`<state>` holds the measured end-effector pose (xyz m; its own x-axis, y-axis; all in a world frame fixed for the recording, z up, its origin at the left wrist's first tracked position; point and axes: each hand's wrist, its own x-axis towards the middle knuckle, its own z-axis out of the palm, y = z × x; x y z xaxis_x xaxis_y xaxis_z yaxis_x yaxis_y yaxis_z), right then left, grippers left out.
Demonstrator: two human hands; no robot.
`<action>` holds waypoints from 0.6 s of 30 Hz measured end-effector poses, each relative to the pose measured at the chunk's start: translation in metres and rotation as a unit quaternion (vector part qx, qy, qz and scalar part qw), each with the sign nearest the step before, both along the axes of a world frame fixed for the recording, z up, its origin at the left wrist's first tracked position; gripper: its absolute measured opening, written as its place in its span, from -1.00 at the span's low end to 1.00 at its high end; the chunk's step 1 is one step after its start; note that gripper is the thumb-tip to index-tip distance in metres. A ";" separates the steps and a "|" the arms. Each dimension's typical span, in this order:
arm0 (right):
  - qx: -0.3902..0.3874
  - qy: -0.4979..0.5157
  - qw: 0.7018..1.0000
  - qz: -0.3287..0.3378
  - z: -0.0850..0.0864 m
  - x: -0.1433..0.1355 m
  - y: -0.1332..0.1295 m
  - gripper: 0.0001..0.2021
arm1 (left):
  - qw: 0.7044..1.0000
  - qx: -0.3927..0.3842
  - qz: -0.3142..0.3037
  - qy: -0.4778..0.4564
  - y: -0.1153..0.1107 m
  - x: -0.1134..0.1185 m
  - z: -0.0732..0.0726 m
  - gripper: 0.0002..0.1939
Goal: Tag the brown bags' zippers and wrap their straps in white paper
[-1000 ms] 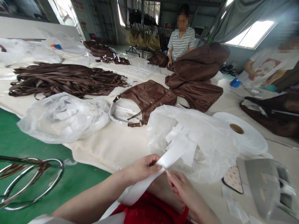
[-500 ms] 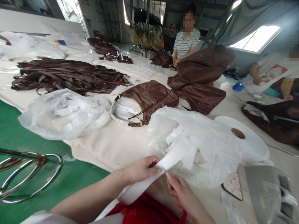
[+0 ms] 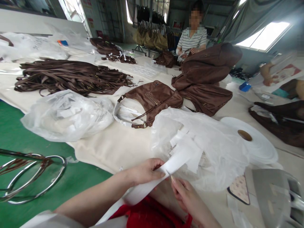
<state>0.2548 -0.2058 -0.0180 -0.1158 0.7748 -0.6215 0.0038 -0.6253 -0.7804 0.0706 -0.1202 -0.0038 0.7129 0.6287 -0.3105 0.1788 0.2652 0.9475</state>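
Note:
A long white strip (image 3: 177,162) runs from my lap up to the plastic bag in front of me. My left hand (image 3: 147,171) is closed on it, thumb on top and fingers curled beneath. At the strip's near edge, my right hand (image 3: 186,193) is pinched shut with its fingertips close together. A small dark line shows on the strip by those fingertips; whatever the pinch holds is too small to make out. Just beyond, a clear plastic bag (image 3: 218,148) contains several cut white pieces (image 3: 196,160).
A brown handbag (image 3: 160,98) lies mid-table, with stacked brown bags (image 3: 209,76) behind it. Brown straps (image 3: 71,76) are heaped at left, near another plastic bag (image 3: 68,117). At right are a white roll (image 3: 261,142), a phone (image 3: 239,189) and a grey device (image 3: 273,193). A co-worker (image 3: 192,39) stands opposite.
The view has shifted slightly, moving the table things a little to the right. My hands keep nearly the same hold on the strip. The co-worker opposite has raised their hands.

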 end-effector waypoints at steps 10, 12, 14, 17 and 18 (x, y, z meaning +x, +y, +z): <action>-0.031 0.017 0.999 -0.011 0.006 -0.001 -0.001 -0.38 | 1.000 -0.007 -0.015 0.011 0.004 0.001 -0.006 -0.69; -0.029 0.016 0.999 -0.003 0.009 -0.003 0.001 -0.37 | 1.000 0.003 -0.029 0.005 0.004 0.003 -0.007 -0.71; -0.024 0.014 1.000 0.000 0.009 -0.005 0.004 -0.36 | 0.999 0.026 -0.040 0.009 0.004 0.004 -0.007 -0.73; -0.012 0.011 1.000 -0.005 0.006 -0.009 0.007 -0.36 | 0.998 0.049 -0.044 0.024 0.005 0.005 -0.008 -0.72; -0.008 0.010 1.000 -0.008 0.005 -0.010 0.007 -0.36 | 0.997 0.055 -0.044 0.029 0.005 0.005 -0.008 -0.72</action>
